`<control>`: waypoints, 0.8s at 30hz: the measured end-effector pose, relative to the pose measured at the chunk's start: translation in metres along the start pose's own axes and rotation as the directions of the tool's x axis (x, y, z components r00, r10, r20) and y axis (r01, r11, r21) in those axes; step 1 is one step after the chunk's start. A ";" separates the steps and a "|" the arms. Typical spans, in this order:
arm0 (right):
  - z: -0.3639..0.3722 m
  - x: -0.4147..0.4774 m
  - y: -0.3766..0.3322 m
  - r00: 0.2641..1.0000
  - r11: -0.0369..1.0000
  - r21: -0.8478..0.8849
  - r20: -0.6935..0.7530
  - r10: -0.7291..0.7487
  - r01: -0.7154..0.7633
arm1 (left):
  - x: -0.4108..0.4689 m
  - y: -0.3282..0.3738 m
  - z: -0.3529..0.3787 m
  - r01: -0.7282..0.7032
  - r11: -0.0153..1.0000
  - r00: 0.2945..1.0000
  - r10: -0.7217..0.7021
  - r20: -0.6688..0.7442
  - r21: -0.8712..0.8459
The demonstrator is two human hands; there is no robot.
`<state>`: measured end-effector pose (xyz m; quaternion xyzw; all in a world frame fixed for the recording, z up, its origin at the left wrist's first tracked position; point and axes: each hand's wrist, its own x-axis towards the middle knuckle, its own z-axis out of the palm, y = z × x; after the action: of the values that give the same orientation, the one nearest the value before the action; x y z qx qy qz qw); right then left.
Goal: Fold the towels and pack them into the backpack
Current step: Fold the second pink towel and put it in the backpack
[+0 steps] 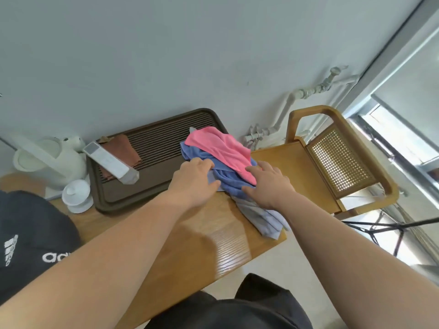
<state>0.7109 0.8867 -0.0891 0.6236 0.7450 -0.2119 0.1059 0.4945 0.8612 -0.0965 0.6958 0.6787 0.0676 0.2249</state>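
- Head camera: a heap of three unfolded towels sits at the far right corner of the wooden table (190, 233), its back part lapping over the brown slatted tray (147, 181). The pink towel (218, 148) is on top, the blue towel (228, 179) is beneath it, and the pale grey towel (263, 217) trails toward the table's edge.
- The left hand (194, 176) grips the blue towel's near edge, with the fingers curled over it and the thumb below. The right hand (268, 184) lies flat on the heap, fingers spread and holding nothing.
- The black backpack (28, 233) sits well apart at the near left. Its opening is not visible.
- Likely risk: pulling the blue towel free could drag the pink one along with it, since the pink one lies loose on top.
- Likely risk: the grey towel already lies at the corner, so a tug on the tangled heap could slide it to the floor beside the wooden chair (332, 162).
- Likely risk: cloth swept leftward could catch the white remote control (111, 162) on the tray, or the small lidded cup (77, 195) just beside the tray.
- No towel is folded yet, and packing has not begun.
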 end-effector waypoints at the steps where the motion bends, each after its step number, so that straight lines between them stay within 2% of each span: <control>1: -0.001 0.008 0.008 1.000 1.000 0.010 0.014 0.005 -0.005 | 0.011 0.004 0.003 -0.007 1.000 1.000 0.007 0.011 0.011; 7: 0.007 0.060 0.055 0.987 0.991 0.134 0.160 -0.016 -0.006 | 0.064 0.028 0.032 -0.034 0.991 0.993 0.018 0.120 0.126; 11: 0.023 0.087 0.079 0.959 0.970 0.237 0.258 -0.113 0.051 | 0.083 0.035 0.058 -0.019 0.972 0.971 -0.038 0.236 0.234; 15: 0.046 0.108 0.090 0.910 0.940 0.316 0.341 -0.237 0.127 | 0.092 0.046 0.081 0.013 0.969 0.946 -0.092 0.310 0.247; 18: 0.058 0.120 0.093 0.914 0.945 0.275 0.310 -0.262 0.178 | 0.095 0.051 0.089 0.081 0.971 0.944 -0.147 0.295 0.225; 24: 0.050 0.132 0.094 0.954 0.965 0.126 0.167 -0.250 0.231 | 0.097 0.059 0.093 0.105 0.969 0.969 -0.150 0.198 0.223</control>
<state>0.7713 0.9936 -0.2061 0.5108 0.7907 -0.3178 0.1137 0.5920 0.9364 -0.1759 0.6737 0.6975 -0.0944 0.2251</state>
